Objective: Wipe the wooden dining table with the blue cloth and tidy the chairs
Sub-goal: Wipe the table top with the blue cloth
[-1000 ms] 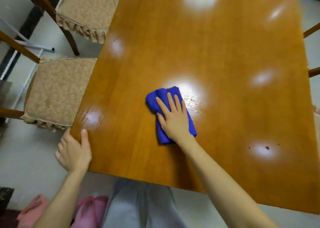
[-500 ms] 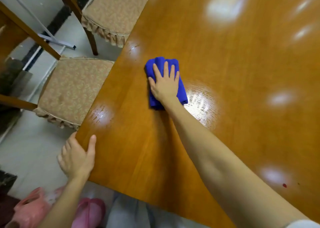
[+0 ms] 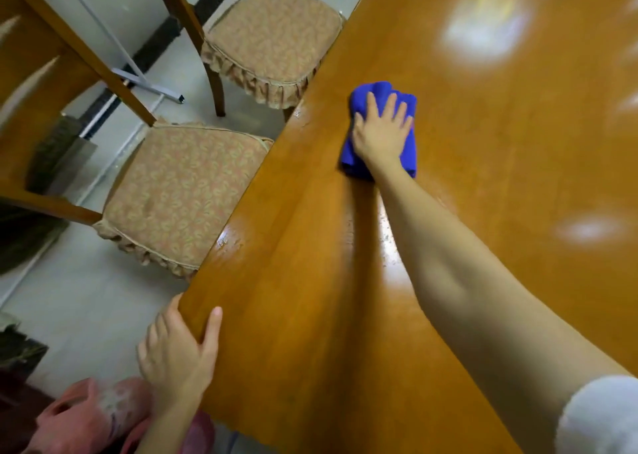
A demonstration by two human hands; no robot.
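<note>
— Cloth (image 3: 379,89) has gone farther out since a second ago; my right hand (image 3: 381,132) pushed it up the surface (image 3: 500,184), nearer the left edge.
— Where is it now?
— At 1 o'clock, under my flat palm, fingers spread and pressing.
— And your left hand (image 3: 176,353)?
— At 7 o'clock, gripping the near corner, thumb on top.
— Chairs?
— Near chair (image 3: 183,191) at 9 o'clock, far chair (image 3: 272,35) at 11, both seats just beside the left edge.

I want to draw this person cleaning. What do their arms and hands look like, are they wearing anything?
Both hands are bare: the left hand and right hand show no gloves, rings or watch. The right arm is uncovered up to a short white fabric sleeve.
</note>
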